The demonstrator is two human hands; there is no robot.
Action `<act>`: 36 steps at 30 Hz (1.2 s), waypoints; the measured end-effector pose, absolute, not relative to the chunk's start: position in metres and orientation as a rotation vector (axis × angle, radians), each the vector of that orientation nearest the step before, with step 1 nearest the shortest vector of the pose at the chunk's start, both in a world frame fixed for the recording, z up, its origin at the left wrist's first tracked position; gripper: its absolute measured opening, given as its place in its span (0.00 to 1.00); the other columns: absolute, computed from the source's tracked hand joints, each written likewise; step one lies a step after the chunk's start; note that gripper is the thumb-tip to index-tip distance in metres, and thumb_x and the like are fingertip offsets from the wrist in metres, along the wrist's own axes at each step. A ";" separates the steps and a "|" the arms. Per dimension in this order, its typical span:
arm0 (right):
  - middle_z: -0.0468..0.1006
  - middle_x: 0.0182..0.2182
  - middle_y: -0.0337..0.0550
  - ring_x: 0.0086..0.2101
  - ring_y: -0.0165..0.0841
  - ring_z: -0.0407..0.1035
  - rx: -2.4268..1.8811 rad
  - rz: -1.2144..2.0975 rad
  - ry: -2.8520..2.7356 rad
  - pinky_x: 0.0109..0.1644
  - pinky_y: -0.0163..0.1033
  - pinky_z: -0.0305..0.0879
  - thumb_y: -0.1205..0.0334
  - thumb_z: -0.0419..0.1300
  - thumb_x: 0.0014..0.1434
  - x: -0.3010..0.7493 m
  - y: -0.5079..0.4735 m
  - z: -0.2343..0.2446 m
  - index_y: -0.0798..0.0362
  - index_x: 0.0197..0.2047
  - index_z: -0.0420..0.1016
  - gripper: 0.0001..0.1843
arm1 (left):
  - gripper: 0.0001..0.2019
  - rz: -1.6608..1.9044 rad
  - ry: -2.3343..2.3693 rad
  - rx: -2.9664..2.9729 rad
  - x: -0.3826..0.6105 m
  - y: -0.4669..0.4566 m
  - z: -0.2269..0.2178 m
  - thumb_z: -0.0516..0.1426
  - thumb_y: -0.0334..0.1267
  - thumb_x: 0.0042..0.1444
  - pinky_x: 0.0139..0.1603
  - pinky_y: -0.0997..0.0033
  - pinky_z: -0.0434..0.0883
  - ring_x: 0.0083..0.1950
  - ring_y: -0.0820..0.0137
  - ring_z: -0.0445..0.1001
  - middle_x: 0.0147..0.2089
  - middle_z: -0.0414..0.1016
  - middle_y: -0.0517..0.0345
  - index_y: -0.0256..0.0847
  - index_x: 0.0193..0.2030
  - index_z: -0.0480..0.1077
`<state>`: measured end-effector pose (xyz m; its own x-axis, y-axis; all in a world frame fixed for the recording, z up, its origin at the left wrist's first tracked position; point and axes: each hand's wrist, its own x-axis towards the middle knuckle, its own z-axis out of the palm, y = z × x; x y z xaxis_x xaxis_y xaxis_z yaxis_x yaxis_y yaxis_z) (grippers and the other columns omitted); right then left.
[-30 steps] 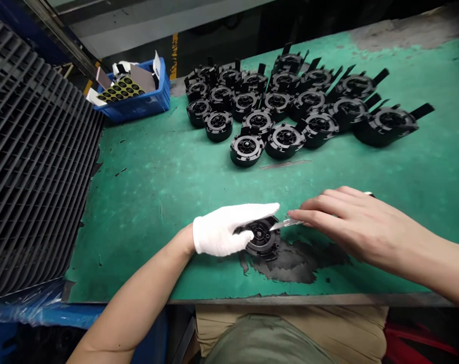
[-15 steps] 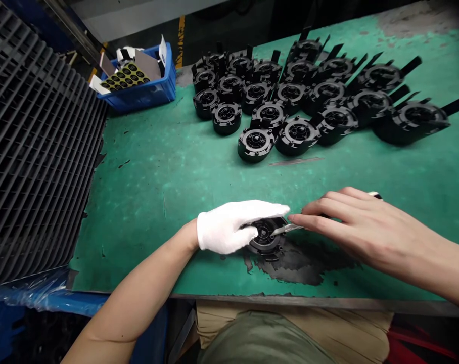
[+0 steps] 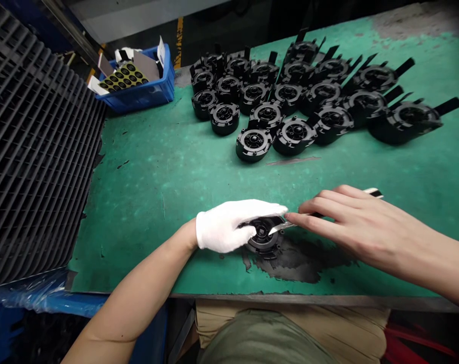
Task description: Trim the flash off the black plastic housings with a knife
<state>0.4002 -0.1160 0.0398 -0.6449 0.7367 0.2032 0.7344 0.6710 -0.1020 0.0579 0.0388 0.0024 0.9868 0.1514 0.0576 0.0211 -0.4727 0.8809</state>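
Note:
My left hand [image 3: 227,226], in a white glove, is wrapped round the far and left sides of a round black plastic housing [image 3: 265,242] on the green tabletop. Its thumb lies over the housing's near left part. Bare, my right hand [image 3: 339,217] grips a slim knife [image 3: 278,228] with a pale pointed blade. The blade's tip is over the inside of the housing, right of its centre; whether it touches cannot be made out. The far end of the handle sticks out behind my right hand.
Several similar black housings [image 3: 254,144] stand in rows at the back of the green table [image 3: 169,172], some with upright tabs. A blue bin [image 3: 146,96] with a sheet of round black stickers [image 3: 125,76] sits at the back left. Grey slatted racks [image 3: 36,151] line the left edge.
The knife has tilted slightly in my right hand, and more of its handle end shows. My left hand stays on the housing. The whole view has shifted a little.

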 end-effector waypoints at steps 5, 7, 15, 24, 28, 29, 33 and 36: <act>0.91 0.54 0.51 0.46 0.42 0.76 -1.214 0.019 -2.668 0.53 0.54 0.66 0.76 0.50 0.85 0.401 -0.117 0.041 0.44 0.84 0.79 0.35 | 0.37 0.179 0.099 2.034 0.060 0.038 0.004 0.55 0.43 0.84 1.01 0.41 0.69 0.97 0.49 0.74 0.97 0.74 0.45 0.46 0.96 0.69; 0.92 0.53 0.50 0.44 0.42 0.77 -1.188 0.006 -2.688 0.52 0.53 0.66 0.76 0.51 0.85 0.399 -0.115 0.050 0.45 0.83 0.79 0.33 | 0.37 0.166 0.115 2.037 0.060 0.038 0.004 0.57 0.42 0.82 1.01 0.41 0.70 0.97 0.48 0.75 0.96 0.74 0.46 0.47 0.95 0.70; 0.92 0.49 0.47 0.41 0.42 0.77 -1.122 -0.078 -2.722 0.49 0.51 0.70 0.82 0.52 0.79 0.385 -0.116 0.080 0.51 0.76 0.82 0.33 | 0.38 0.172 0.137 2.064 0.063 0.036 0.007 0.57 0.37 0.81 0.98 0.36 0.74 0.94 0.45 0.79 0.94 0.78 0.45 0.48 0.95 0.71; 0.92 0.51 0.52 0.42 0.43 0.85 -1.424 0.032 -2.401 0.44 0.47 0.80 0.70 0.57 0.87 0.382 -0.157 0.062 0.50 0.77 0.82 0.23 | 0.37 0.192 0.155 2.072 0.063 0.034 -0.001 0.57 0.41 0.83 0.97 0.35 0.76 0.92 0.44 0.81 0.93 0.80 0.43 0.48 0.95 0.70; 0.94 0.52 0.47 0.44 0.44 0.91 -1.526 0.349 -2.085 0.43 0.43 0.88 0.71 0.62 0.85 0.337 -0.195 0.044 0.40 0.83 0.76 0.30 | 0.38 0.284 0.195 2.065 0.069 0.029 -0.010 0.57 0.42 0.83 0.98 0.37 0.74 0.94 0.46 0.78 0.95 0.76 0.42 0.47 0.96 0.67; 0.95 0.54 0.47 0.45 0.44 0.92 -1.502 0.412 -2.032 0.45 0.44 0.89 0.72 0.61 0.84 0.322 -0.202 0.040 0.39 0.86 0.74 0.34 | 0.39 0.298 0.221 2.079 0.070 0.028 -0.012 0.57 0.42 0.82 0.98 0.36 0.74 0.95 0.46 0.77 0.96 0.75 0.42 0.47 0.97 0.66; 0.94 0.52 0.45 0.44 0.40 0.91 -1.430 0.468 -1.958 0.46 0.40 0.88 0.73 0.59 0.85 0.288 -0.201 0.031 0.40 0.88 0.73 0.36 | 0.41 0.348 0.232 2.117 0.065 0.032 -0.013 0.60 0.50 0.82 0.98 0.30 0.72 0.95 0.40 0.76 0.96 0.73 0.37 0.48 0.98 0.64; 0.93 0.51 0.46 0.43 0.39 0.91 -1.471 0.393 -1.956 0.45 0.40 0.87 0.72 0.59 0.86 0.300 -0.188 0.030 0.40 0.86 0.76 0.33 | 0.46 0.387 0.255 2.125 0.058 0.039 -0.010 0.67 0.60 0.79 0.98 0.26 0.70 0.94 0.33 0.74 0.95 0.73 0.32 0.47 0.96 0.64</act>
